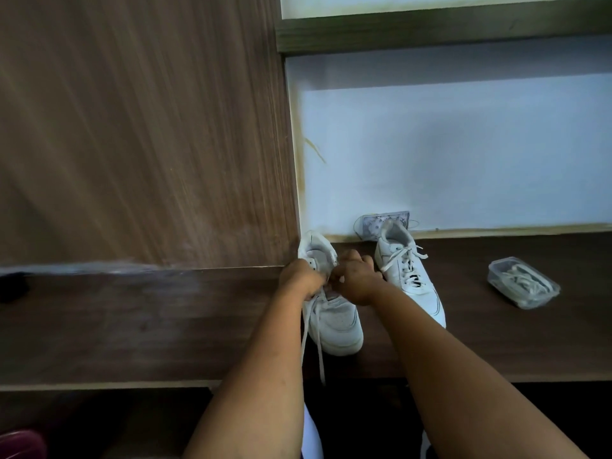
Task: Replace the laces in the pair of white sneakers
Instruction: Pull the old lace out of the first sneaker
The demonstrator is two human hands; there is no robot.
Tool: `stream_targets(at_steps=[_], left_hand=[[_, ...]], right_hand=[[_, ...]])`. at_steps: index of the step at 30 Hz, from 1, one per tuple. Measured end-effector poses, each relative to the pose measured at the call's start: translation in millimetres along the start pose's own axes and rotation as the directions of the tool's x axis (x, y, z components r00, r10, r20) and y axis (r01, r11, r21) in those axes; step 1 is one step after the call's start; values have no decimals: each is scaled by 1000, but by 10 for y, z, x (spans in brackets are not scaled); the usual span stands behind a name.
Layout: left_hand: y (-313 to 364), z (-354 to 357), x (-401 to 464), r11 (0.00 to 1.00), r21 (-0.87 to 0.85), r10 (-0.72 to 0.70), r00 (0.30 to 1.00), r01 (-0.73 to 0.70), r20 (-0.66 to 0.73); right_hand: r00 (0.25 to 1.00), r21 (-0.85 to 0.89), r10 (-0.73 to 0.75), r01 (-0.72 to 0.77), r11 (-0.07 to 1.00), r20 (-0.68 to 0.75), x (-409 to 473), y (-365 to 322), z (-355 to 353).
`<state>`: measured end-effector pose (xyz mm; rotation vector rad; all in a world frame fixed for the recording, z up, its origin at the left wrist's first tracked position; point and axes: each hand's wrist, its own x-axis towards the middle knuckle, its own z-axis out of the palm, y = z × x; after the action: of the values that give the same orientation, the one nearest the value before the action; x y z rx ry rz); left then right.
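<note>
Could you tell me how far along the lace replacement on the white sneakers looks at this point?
Nothing looks finished yet. In hand: the left hand and right hand both work at the eyelets of the left sneaker, whose lace hangs loose over the desk edge. Left: the right sneaker is fully laced and untouched, and more laces lie in the clear container.

White sneakers (pixel 334 313), off-white laces (pixel 316 339), dark wood-grain desk (pixel 132 326), pale blue wall (pixel 463 154).
</note>
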<state>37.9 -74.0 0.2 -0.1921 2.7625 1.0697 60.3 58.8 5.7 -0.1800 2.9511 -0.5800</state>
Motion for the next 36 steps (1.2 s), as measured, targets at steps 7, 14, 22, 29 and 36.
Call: stream_targets(at_steps=[7, 14, 22, 29, 36], left_hand=[[-137, 34, 65, 947, -321, 42, 997, -17, 72], [-178, 50, 98, 946, -316, 118, 987, -78, 111], [-222, 44, 82, 935, -339, 145, 984, -103, 99], [-162, 89, 71, 938, -332, 148, 982, -102, 114], [-126, 104, 65, 955, -270, 142, 988, -120, 64]], right_hand=[[972, 753, 193, -224, 618, 131, -29, 509, -26], [901, -75, -118, 95, 993, -418, -47, 62, -14], [981, -47, -4, -5, 999, -192, 19, 19, -20], [758, 388, 590, -473, 791, -278, -12, 566, -309], [971, -197, -72, 26, 980, -229, -63, 62, -56]])
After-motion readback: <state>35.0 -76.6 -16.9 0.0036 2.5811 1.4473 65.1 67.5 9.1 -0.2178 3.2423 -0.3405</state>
